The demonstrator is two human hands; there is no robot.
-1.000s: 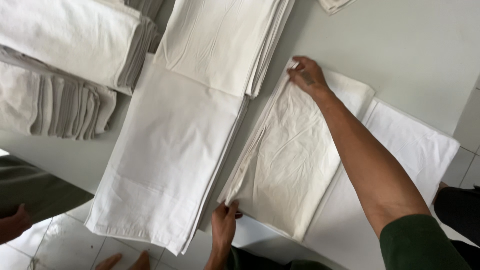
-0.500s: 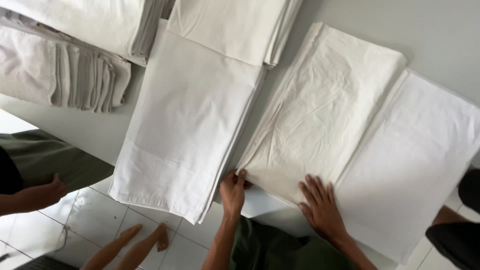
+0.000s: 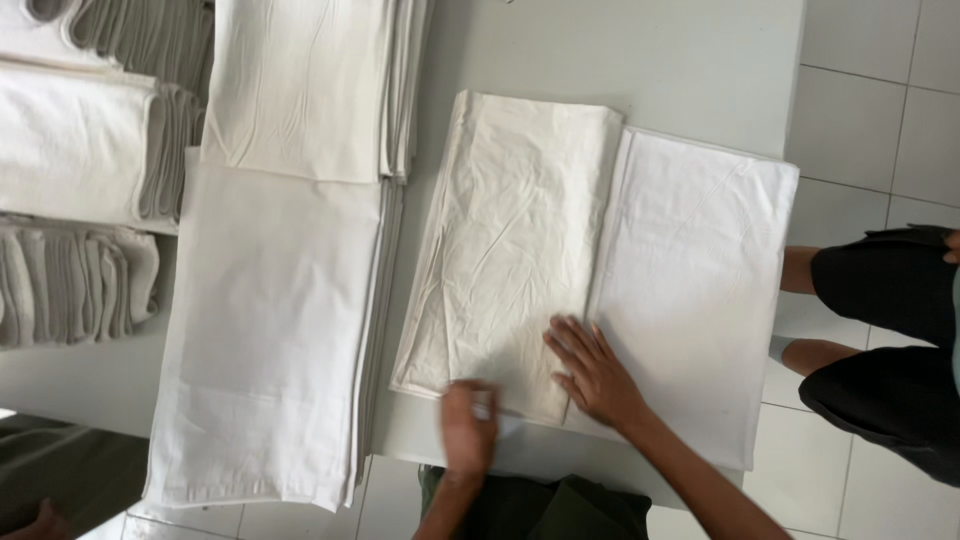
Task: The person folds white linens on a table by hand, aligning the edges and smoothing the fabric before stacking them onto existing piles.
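Far left: folded stacks of white cloth (image 3: 75, 150) on the table (image 3: 690, 60), with a long pile of flat sheets (image 3: 270, 330) beside them.

Centre: a creased, cream folded cloth (image 3: 510, 240) lies flat on the table, its long right edge overlapping a smoother white cloth (image 3: 700, 290).

Left hand (image 3: 468, 428): at the near edge of the creased cloth; blurred, so I cannot tell whether it pinches the hem or only presses it.

Right hand (image 3: 595, 372): open, palm down, fingers spread, flat on the creased cloth's near right corner where it meets the white cloth.

Judgement: to smooth well, keep the flat palm as anchor, sweep away from it along the cloth's length, and push wrinkles toward the far edge. Keep the edges square with the cloth beneath.

Right margin: another person's legs in dark shorts (image 3: 880, 330), clear of the table.
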